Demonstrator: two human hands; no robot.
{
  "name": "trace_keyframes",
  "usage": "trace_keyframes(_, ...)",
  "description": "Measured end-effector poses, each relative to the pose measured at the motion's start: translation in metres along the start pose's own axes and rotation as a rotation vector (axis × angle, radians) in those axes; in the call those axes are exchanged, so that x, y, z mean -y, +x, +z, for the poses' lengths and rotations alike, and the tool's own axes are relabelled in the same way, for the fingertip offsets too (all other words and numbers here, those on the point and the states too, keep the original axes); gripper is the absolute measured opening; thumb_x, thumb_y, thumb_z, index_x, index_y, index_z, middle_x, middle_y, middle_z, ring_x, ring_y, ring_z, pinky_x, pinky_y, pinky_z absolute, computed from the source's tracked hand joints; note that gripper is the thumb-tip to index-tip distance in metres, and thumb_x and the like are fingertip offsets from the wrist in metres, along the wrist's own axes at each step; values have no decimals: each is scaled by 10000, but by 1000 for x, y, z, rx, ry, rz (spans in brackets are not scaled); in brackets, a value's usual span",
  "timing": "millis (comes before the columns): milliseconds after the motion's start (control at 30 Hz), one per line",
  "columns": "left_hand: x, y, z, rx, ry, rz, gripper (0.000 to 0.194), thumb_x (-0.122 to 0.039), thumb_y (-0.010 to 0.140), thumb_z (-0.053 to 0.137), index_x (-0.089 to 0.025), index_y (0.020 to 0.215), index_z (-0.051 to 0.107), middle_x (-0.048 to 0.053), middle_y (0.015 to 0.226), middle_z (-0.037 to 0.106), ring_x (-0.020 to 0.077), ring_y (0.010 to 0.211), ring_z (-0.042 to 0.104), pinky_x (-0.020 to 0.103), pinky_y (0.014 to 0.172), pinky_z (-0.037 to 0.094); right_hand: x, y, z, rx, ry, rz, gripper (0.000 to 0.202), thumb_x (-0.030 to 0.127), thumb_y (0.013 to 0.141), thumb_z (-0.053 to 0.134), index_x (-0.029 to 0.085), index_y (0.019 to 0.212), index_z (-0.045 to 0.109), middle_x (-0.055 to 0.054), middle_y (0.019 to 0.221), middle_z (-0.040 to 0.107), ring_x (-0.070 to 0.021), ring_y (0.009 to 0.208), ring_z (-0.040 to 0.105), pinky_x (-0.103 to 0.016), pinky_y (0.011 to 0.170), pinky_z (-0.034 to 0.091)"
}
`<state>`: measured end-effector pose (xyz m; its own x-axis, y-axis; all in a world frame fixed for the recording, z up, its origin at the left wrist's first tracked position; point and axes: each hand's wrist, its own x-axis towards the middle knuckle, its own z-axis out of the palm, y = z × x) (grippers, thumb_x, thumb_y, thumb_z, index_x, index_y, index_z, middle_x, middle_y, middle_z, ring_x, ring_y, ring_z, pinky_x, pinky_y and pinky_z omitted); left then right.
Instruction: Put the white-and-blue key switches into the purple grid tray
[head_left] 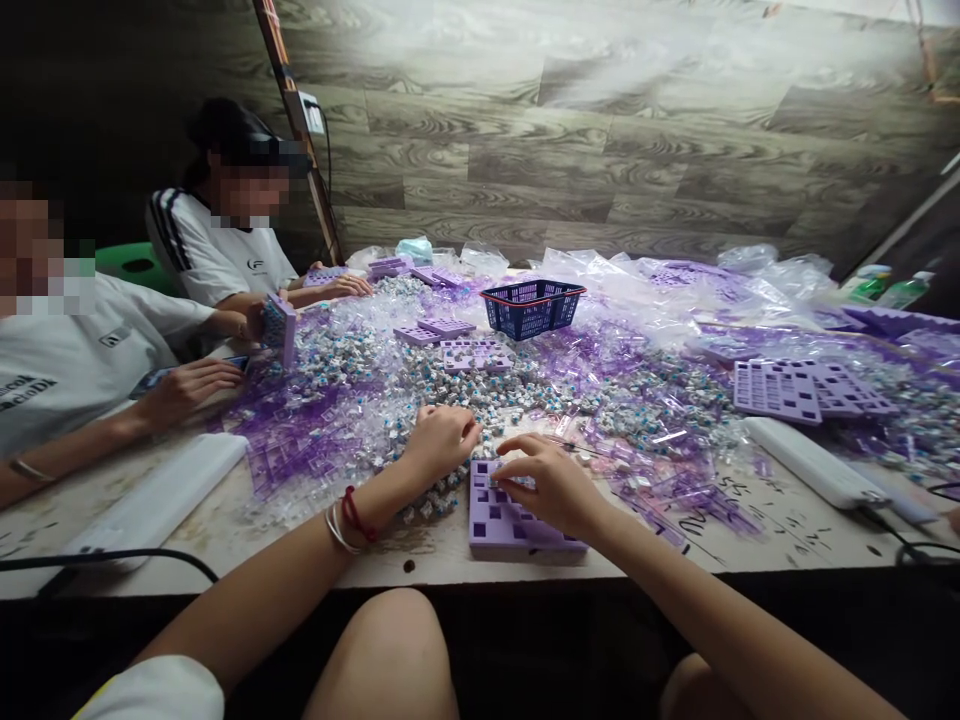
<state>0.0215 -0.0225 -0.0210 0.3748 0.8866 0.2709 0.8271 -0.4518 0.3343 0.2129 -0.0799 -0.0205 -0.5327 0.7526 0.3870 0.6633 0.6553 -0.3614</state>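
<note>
A purple foam block (484,535) with rows of square holes lies at the table's front edge, between my knees. My right hand (555,485) reaches over it, thumb and forefinger brought together around a small pale piece (493,481) at the block's left holes. Beyond the block's far left corner is my left hand (442,440), its fingers curled above the pile of small white-and-blue parts (435,385). What the left fingertips hold, if anything, is hidden. The right hand covers much of the block's upper right.
A dark blue basket (531,310) stands mid-table. More purple foam blocks (776,390) lie right and behind. Clear purple plastic pieces (300,455) are scattered around. White lamp-like bars (165,490) lie left and right (814,465). Two co-workers sit left, one person's hand (191,390) on the table.
</note>
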Motion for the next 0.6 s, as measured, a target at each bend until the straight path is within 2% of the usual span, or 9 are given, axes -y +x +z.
trace_keyframes(400, 1, 1, -1, 7, 33, -12, 220, -269, 923, 503, -153, 768, 607, 42, 815, 635, 210, 878, 560, 362, 830, 303, 6, 5, 2, -2, -17, 51, 108, 106, 741, 715, 212, 728, 733, -60, 1033, 686, -235, 990, 604, -389, 884, 484)
trace_keyframes(600, 2, 1, 0, 7, 36, 5, 215, -266, 920, 504, -148, 768, 602, 37, 808, 630, 208, 862, 557, 359, 806, 297, 13, 9, 0, 19, -187, -12, 71, 146, 740, 729, 201, 696, 720, -64, 1061, 687, -272, 1025, 591, -437, 858, 470)
